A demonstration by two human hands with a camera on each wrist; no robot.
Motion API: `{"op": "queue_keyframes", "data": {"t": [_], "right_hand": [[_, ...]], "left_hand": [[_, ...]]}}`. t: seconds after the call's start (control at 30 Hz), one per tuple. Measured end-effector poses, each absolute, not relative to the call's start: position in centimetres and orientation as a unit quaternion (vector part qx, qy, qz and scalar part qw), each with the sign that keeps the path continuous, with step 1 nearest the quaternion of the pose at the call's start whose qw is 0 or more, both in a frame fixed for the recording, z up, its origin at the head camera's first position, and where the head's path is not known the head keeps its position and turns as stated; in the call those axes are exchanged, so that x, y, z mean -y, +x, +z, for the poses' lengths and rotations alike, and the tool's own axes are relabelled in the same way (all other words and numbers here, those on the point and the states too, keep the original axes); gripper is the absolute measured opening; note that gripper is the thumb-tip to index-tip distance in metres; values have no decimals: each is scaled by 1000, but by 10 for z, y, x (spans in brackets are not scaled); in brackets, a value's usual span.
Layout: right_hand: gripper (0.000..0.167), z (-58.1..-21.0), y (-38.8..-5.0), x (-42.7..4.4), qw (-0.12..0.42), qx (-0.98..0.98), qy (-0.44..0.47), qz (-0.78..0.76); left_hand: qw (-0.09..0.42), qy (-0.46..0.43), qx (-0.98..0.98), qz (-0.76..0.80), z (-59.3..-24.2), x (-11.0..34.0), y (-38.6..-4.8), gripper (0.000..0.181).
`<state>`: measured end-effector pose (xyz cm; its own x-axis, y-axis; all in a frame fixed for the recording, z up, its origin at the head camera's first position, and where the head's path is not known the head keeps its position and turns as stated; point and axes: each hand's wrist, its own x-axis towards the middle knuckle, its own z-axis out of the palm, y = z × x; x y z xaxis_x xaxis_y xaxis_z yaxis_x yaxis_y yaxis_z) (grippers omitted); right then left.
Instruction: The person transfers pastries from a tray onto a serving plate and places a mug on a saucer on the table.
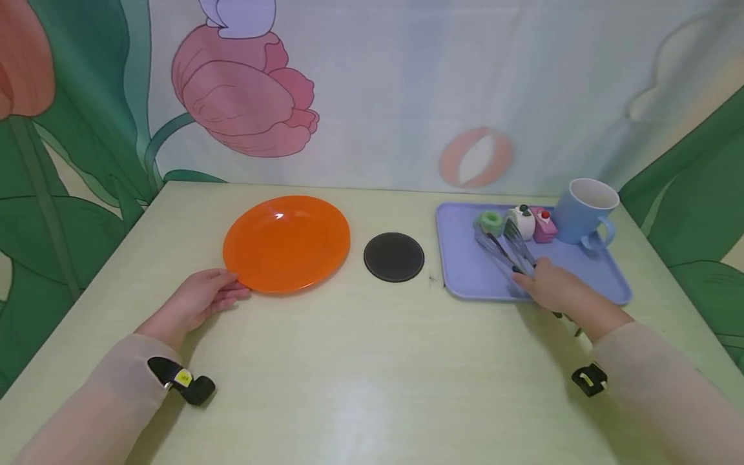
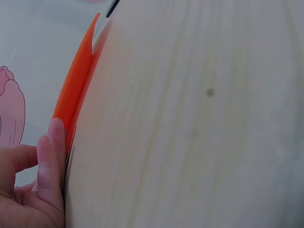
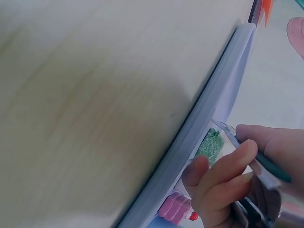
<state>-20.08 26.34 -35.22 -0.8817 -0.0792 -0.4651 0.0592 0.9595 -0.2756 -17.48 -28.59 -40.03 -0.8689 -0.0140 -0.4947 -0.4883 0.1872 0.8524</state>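
Observation:
In the head view, my left hand (image 1: pixel 205 296) holds the near left rim of an orange plate (image 1: pixel 287 245), thumb at the rim's top and fingers along its edge. My right hand (image 1: pixel 551 284) grips metal tongs (image 1: pixel 504 250) with dark grips above a lavender tray (image 1: pixel 465 284). The spread tong tips stand on either side of a green ring-shaped toy donut (image 1: pixel 491 223); contact is unclear. Beside it sit a white toy cake (image 1: pixel 521 223) and a pink toy cake slice (image 1: pixel 544 226). The right wrist view shows curled fingers (image 3: pixel 228 178) around the tongs.
A blue mug (image 1: pixel 584 213) stands at the tray's back right corner. Between plate and tray lies a round black coaster (image 1: pixel 394 257). A patterned curtain (image 1: pixel 378 97) hangs behind the pale table (image 1: pixel 360 374).

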Motion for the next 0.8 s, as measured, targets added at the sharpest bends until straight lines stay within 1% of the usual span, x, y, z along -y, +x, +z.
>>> {"op": "queue_keyframes", "data": {"t": [0.17,0.8], "right_hand": [[76,-350,-203,-262,246,-960,-11,-136],[80,-351,-213,-262,241,-961,-20,-130]], "left_hand": [[194,-177,-744,614,-401,286,-175,53],[189,-164,-741,623,-402,288,-178,51]]}}
